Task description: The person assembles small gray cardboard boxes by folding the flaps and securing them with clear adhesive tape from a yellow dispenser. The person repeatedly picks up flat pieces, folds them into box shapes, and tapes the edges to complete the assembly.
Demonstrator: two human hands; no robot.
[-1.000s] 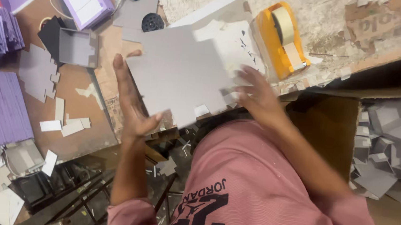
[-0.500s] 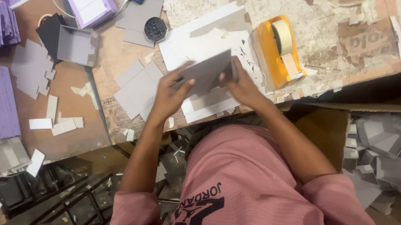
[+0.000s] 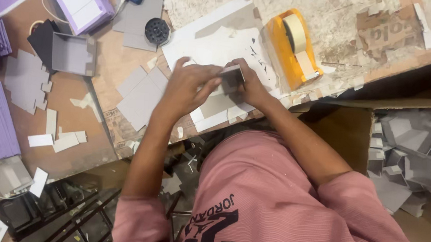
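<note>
Two hands at work on brown cluttered worktable [image 3: 80,142]. Left hand [image 3: 190,86] and right hand [image 3: 251,85] pinched on small folded grey cardboard piece [image 3: 231,78], held over white paper sheet [image 3: 215,47]. Yellow tape dispenser [image 3: 292,48] just beside. Step judged: folding. Next calls for firm crease.

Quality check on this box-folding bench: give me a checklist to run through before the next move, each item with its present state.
1. Both hands on the piece: ok. Left hand and right hand both touch the small grey cardboard piece.
2. Piece over the worktable, not past its edge: ok.
3. Folds square: cannot tell, the hands cover most of it.
4. Orange tape dispenser close to the right hand: ok.
5. Flat grey blanks close to the left hand: ok.
6. Finished grey open box clear of the hands: ok.
</note>
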